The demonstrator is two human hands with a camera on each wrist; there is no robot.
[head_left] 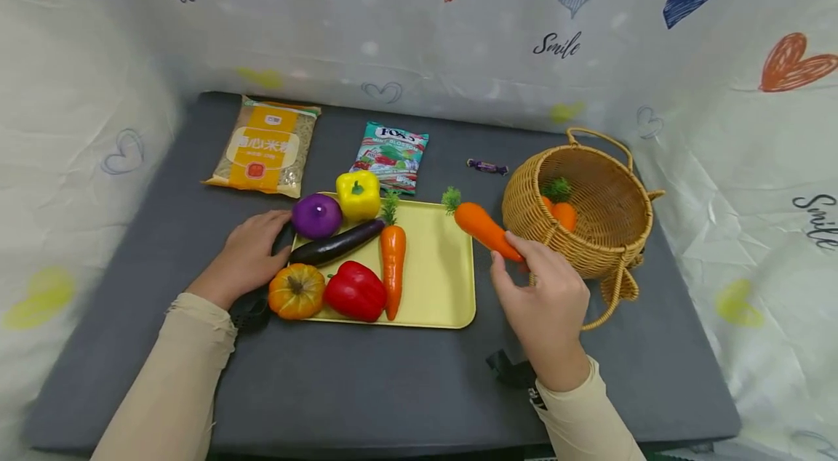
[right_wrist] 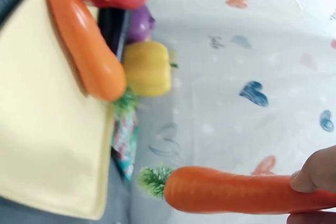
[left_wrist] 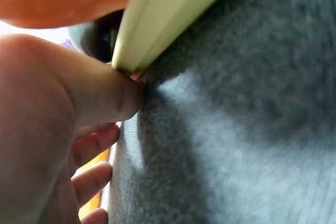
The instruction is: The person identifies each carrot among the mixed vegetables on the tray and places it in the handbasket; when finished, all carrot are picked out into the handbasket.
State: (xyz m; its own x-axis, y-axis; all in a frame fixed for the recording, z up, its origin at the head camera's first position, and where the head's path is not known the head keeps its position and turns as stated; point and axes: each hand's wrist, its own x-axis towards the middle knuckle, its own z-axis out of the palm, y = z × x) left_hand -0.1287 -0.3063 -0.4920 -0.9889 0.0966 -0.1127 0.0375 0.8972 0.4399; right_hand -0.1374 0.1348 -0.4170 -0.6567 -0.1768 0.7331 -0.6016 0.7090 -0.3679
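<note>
My right hand (head_left: pixel 550 301) pinches an orange carrot (head_left: pixel 481 227) by its tapered end, over the right edge of the yellow tray (head_left: pixel 440 268). In the right wrist view, the leafy top of that held carrot (right_wrist: pixel 231 190) points away from the fingers. My left hand (head_left: pixel 252 257) lies at the tray's left edge, the thumb touching the rim (left_wrist: pixel 152 24). On the tray are another carrot (head_left: pixel 393 265), a red bell pepper (head_left: pixel 356 291), an eggplant (head_left: pixel 340 241), a small pumpkin (head_left: pixel 297 291), a purple onion-like vegetable (head_left: pixel 317 217) and a yellow bell pepper (head_left: pixel 358 195).
A wicker basket (head_left: pixel 524 188) at the right holds more carrots (head_left: pixel 564 215). Behind the tray lie a yellow-labelled grain bag (head_left: pixel 265 148), a teal candy bag (head_left: pixel 390 155) and a small wrapped candy (head_left: pixel 487 167). Printed cloth (head_left: pixel 366 32) encloses the grey table (head_left: pixel 366 388).
</note>
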